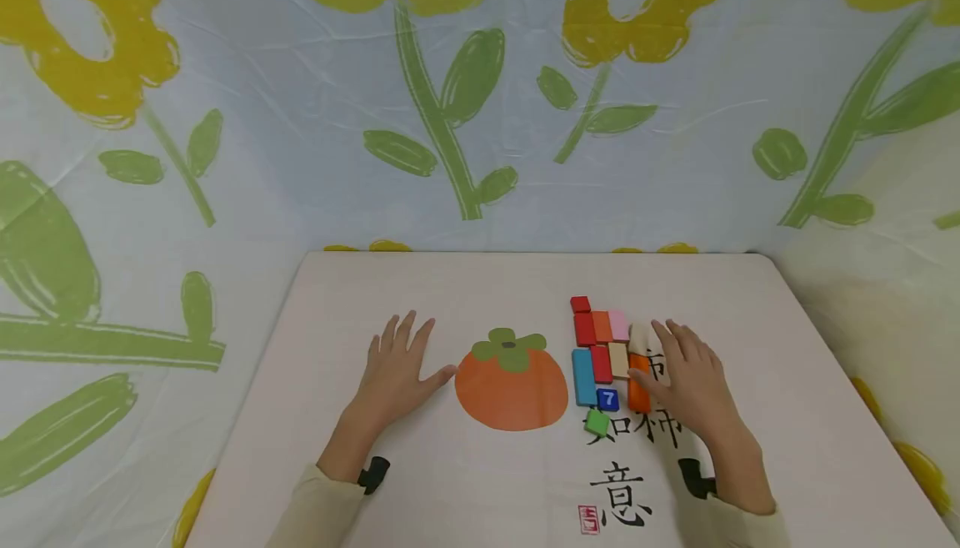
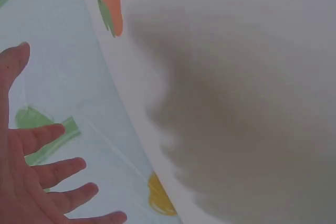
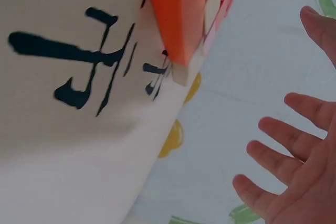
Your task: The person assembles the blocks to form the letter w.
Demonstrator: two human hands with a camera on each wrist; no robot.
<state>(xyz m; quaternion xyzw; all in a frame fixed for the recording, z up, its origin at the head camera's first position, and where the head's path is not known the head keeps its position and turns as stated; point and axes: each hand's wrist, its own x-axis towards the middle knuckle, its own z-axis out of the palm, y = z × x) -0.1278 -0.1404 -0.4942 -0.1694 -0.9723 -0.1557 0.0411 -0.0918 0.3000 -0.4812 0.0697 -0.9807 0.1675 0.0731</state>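
Observation:
Several coloured wooden blocks lie grouped on the table, right of the printed persimmon. The right hand [image 1: 693,381] is spread above the group's right edge; in the head view its thumb overlaps a long orange block [image 1: 638,394]. In the right wrist view its fingers stand apart from that orange block [image 3: 179,17]. Nearby lie a cream block [image 1: 638,336], a beige block [image 1: 618,359], a light blue block [image 1: 584,377], a dark blue block marked 7 [image 1: 608,399] and a green block [image 1: 597,423]. The left hand [image 1: 393,377], fingers spread and holding nothing, hovers left of the persimmon.
The pale tabletop [image 1: 480,498] carries a printed orange persimmon [image 1: 512,394], black brush characters [image 1: 622,494] and a red seal print [image 1: 588,520]. A flowered cloth [image 1: 315,114] hangs behind and at both sides. Each wrist wears a black strap mount.

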